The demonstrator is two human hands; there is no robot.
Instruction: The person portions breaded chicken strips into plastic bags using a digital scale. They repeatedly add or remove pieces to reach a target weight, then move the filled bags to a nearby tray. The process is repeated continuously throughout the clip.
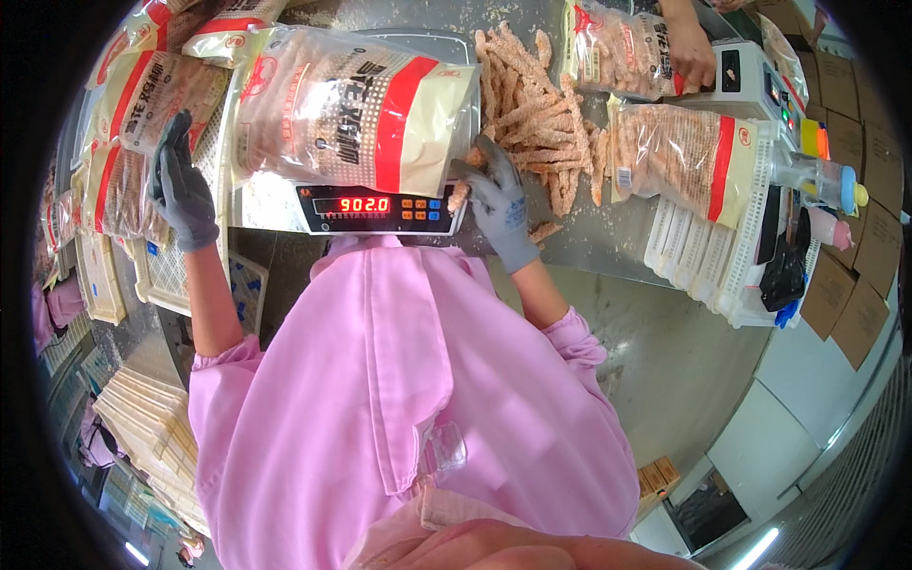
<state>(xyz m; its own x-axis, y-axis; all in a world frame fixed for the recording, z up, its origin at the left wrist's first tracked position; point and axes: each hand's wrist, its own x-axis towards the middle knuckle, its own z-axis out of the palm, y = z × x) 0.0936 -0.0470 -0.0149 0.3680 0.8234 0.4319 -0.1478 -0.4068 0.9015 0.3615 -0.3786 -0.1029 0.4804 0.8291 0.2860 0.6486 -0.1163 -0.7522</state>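
A filled clear bag (320,107) with a red band and printed writing lies on a digital weighing scale (306,214), whose red display is lit. My right hand (499,206), in a grey glove, is at the bag's right edge, with a crumb-coated strip (459,196) between its fingers. Right beside it, a heap of similar coated strips (534,114) is spread on the metal table (605,242). My left hand (182,192), also gloved, is held empty left of the scale, its fingers extended. Close to it are filled bags (167,100) in a white plastic crate (171,278).
Another person's hand (687,53) touches a filled bag (620,53) at the far right, beside a second machine (748,78). Another bag (677,157) lies on white crates (698,249) with a bottle (819,185) alongside. Stacked crates (149,413) stand lower left; cardboard boxes (869,242) line the right.
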